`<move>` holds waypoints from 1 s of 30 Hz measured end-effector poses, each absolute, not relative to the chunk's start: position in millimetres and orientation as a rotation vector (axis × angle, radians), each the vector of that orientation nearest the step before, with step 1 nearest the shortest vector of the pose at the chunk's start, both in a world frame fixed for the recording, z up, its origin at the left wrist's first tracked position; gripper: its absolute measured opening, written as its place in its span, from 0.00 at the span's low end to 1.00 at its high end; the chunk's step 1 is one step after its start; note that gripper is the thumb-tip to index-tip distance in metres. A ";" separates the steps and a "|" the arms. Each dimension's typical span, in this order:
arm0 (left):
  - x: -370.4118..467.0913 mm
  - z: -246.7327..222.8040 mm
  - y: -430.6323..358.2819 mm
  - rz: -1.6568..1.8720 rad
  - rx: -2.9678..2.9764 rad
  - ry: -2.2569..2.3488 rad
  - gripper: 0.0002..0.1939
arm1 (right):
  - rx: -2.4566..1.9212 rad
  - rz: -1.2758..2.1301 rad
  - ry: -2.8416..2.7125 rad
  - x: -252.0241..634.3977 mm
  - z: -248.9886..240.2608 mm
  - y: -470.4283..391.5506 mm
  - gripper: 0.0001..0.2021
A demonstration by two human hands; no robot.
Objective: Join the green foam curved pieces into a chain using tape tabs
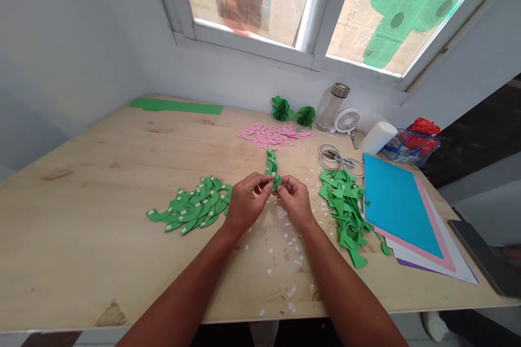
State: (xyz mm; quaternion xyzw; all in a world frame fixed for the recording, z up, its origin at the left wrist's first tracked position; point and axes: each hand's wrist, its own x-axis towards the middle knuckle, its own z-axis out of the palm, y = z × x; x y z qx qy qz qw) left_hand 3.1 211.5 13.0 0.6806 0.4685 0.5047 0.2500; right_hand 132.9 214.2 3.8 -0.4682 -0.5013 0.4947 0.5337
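the wooden tabletop (122, 260) runs from a near edge under the forearms to the wall at the back, and room for moving is widest on the left, where wood grain stretches beyond the pile of green curved pieces (199, 206) to the left edge. the left hand (252, 195) and right hand (295, 195) meet near the middle, fingertips of both pinched on the green wavy strip (271, 162), whose far end points away toward the pink cut-outs (271, 136). that pile, dotted with white squares, lies just beside the left hand, so sideways room there is tight. on the right, a long heap of green scraps (345, 217) stands in the way, with the stack of coloured sheets (402, 200) against it, reaching toward the right edge and a dark flat object (484, 257). white bits (291, 238) litter the wood between the forearms. beyond the scraps are metal rings (331, 158) and scissors (345, 162); farther back, a bottle (331, 108), a small fan (347, 120), a white roll (379, 137) and two green paper balls (280, 108) line the wall side. a green sheet (179, 105) lies along the back left edge.
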 end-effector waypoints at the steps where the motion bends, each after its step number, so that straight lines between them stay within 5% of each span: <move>1: 3.4 13.7 210.9 1.375 1.877 1.284 0.08 | -1.118 1.168 -1.212 133.2 2.9 214.5 0.03; 22: 5.7 11.7 208.9 1.418 1.732 1.360 0.11 | -1.152 1.168 -1.198 132.4 2.8 213.1 0.03; 30: 4.5 8.7 211.0 1.374 1.796 1.313 0.04 | -1.125 1.180 -1.164 133.7 1.8 215.2 0.03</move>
